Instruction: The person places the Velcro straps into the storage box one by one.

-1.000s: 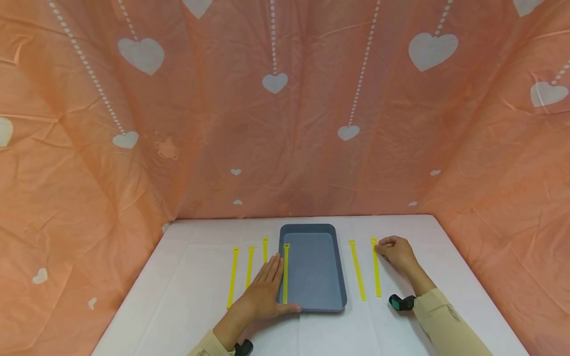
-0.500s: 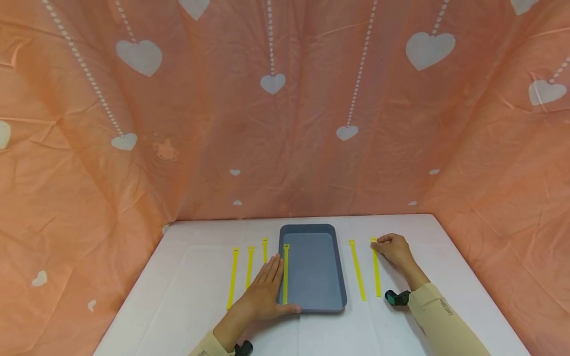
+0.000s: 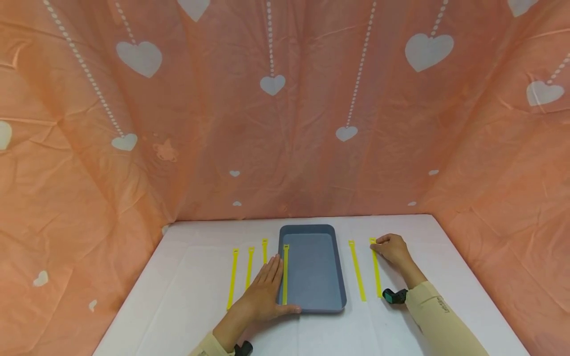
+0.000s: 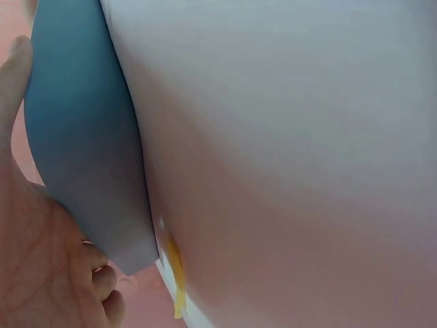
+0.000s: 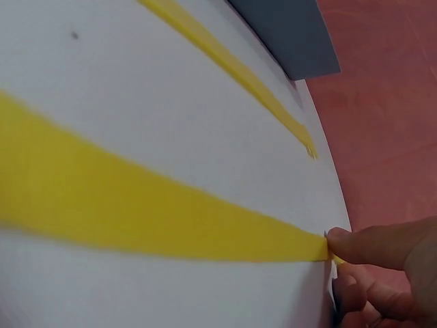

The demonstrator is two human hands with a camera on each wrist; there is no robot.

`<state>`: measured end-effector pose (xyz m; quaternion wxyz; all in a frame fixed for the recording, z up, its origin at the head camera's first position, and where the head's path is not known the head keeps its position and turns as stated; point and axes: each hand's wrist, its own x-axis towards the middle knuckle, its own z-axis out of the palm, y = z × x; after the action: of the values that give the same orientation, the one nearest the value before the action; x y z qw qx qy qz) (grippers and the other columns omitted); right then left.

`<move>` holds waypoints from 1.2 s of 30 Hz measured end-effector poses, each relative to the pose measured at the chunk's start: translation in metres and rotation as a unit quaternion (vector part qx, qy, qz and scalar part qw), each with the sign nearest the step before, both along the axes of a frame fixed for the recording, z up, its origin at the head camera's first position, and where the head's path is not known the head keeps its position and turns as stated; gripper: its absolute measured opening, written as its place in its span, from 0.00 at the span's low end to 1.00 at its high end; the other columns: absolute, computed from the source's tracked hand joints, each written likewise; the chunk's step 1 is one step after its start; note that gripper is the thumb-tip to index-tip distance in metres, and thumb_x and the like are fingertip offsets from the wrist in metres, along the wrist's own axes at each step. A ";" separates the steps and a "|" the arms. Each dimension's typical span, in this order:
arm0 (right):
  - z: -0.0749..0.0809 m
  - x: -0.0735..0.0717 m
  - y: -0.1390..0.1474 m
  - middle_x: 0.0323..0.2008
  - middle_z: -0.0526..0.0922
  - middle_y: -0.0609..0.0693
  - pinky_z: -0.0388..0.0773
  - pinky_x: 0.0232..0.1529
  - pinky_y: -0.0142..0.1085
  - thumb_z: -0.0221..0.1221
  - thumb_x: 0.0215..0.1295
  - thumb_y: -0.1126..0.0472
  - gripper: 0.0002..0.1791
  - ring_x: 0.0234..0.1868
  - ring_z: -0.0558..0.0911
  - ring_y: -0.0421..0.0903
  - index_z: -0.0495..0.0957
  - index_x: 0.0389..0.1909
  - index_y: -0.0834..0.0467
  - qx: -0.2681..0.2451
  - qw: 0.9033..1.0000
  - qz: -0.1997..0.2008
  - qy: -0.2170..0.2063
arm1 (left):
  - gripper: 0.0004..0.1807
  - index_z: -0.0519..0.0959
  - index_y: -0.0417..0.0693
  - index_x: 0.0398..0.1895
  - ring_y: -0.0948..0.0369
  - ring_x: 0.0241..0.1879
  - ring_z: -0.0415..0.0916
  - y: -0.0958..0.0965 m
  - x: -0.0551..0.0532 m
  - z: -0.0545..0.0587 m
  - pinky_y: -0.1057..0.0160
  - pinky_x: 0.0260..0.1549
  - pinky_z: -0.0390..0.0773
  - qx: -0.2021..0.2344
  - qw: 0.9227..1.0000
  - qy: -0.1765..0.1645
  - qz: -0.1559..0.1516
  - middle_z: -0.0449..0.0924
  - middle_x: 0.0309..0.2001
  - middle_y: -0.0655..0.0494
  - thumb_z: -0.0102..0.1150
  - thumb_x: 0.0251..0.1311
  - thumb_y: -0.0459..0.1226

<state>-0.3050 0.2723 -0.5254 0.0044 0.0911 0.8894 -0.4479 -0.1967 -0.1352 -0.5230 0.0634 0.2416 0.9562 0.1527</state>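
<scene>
A grey-blue tray (image 3: 311,267) sits on the white table, with one yellow strap (image 3: 286,277) lying along its left side inside. My left hand (image 3: 262,294) rests with straight fingers along the tray's left wall, its thumb at the front edge. At the right, my right hand (image 3: 394,249) pinches the slotted far end of another yellow strap (image 3: 377,277) between thumb and fingers; in the right wrist view the thumb (image 5: 369,246) lies on that end. The rest of this strap stretches toward the near side of the table.
Another yellow strap (image 3: 357,272) lies between the tray and the right hand. Left of the tray lie more yellow straps (image 3: 232,279), two of them partly hidden by the left hand. An orange curtain (image 3: 294,163) with hearts surrounds the white table (image 3: 178,287).
My right hand has shifted slightly left, its thumb and fingertips coming over the far end of the rightmost strap. The left hand and the tray have stayed put.
</scene>
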 end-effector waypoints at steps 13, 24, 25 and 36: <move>-0.002 0.003 -0.003 0.41 0.85 0.65 0.79 0.41 0.42 0.70 0.68 0.62 0.14 0.45 0.82 0.59 0.84 0.41 0.72 0.004 1.000 0.001 0.011 | 0.73 0.44 0.33 0.87 0.43 0.87 0.37 0.001 0.002 0.009 0.43 0.83 0.50 -0.022 1.000 -0.001 0.001 0.38 0.87 0.37 0.63 0.58 0.76; -0.007 0.005 -0.002 0.44 0.86 0.66 0.77 0.38 0.33 0.69 0.70 0.63 0.14 0.47 0.81 0.58 0.84 0.45 0.74 -0.034 0.999 -0.012 0.010 | 0.73 0.44 0.34 0.87 0.43 0.87 0.37 0.001 0.001 0.008 0.43 0.83 0.49 -0.024 1.000 -0.002 0.001 0.37 0.87 0.37 0.63 0.58 0.76; -0.007 0.006 -0.002 0.44 0.86 0.66 0.77 0.37 0.32 0.68 0.70 0.63 0.15 0.46 0.81 0.57 0.84 0.45 0.74 -0.040 0.999 -0.013 0.010 | 0.73 0.43 0.34 0.87 0.43 0.87 0.37 0.001 0.002 0.009 0.43 0.83 0.49 -0.023 1.000 -0.002 0.001 0.37 0.87 0.37 0.63 0.58 0.76; -0.007 0.009 0.000 0.40 0.87 0.60 0.78 0.34 0.33 0.68 0.72 0.61 0.17 0.37 0.80 0.46 0.84 0.50 0.73 -0.068 0.998 -0.013 0.006 | 0.73 0.44 0.33 0.87 0.41 0.86 0.38 0.000 0.001 0.007 0.41 0.82 0.50 -0.011 1.000 -0.002 -0.004 0.38 0.87 0.35 0.62 0.58 0.76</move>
<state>-0.2963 0.2728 -0.5327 -0.0008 0.0999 0.8557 -0.5077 -0.1955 -0.1348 -0.5156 0.0688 0.2443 0.9567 0.1425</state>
